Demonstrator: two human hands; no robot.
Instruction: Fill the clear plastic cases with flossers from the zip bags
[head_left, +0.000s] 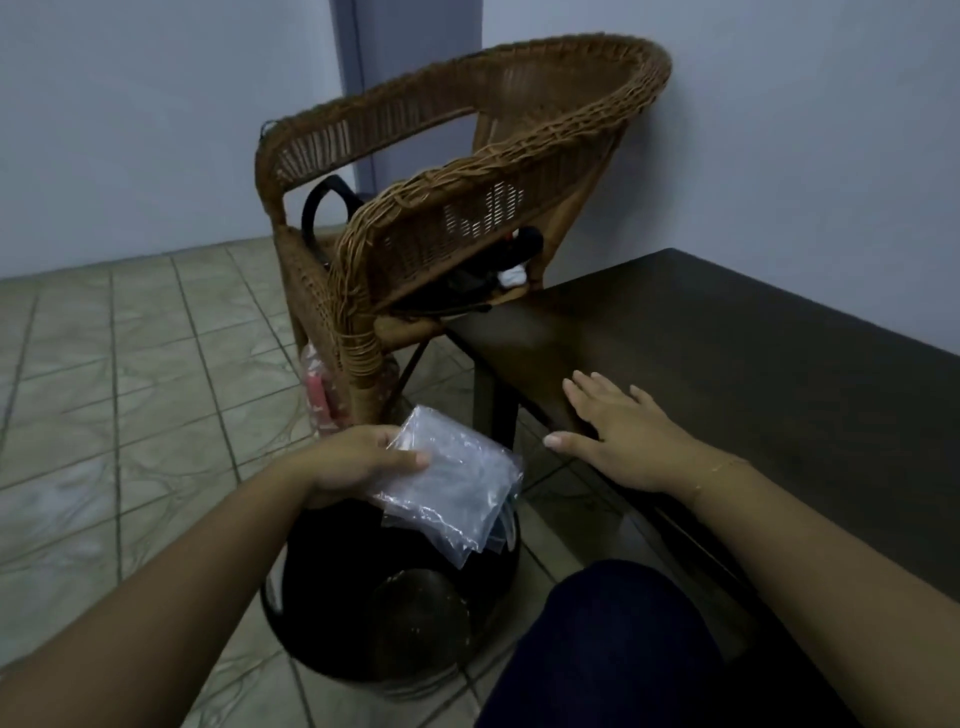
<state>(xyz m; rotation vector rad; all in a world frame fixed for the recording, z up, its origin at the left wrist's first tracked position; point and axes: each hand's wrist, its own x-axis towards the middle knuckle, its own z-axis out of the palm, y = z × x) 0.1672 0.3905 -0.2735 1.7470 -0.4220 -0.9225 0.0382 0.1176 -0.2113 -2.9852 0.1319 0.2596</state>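
Observation:
My left hand (358, 462) grips a bunch of clear, crumpled zip bags (457, 493) and holds them over a black bin (395, 608) on the floor. The bags look flat; I see no flossers in them. My right hand (618, 431) lies flat, fingers spread, on the near left corner of the dark wooden table (753, 353), holding nothing. No clear plastic cases are in view.
A wicker chair (457, 208) stands at the table's far left end with dark items on its seat. A clear bag with pink contents (319, 389) leans by the chair leg. Tiled floor spreads to the left. My knee in dark cloth (623, 639) is at the bottom.

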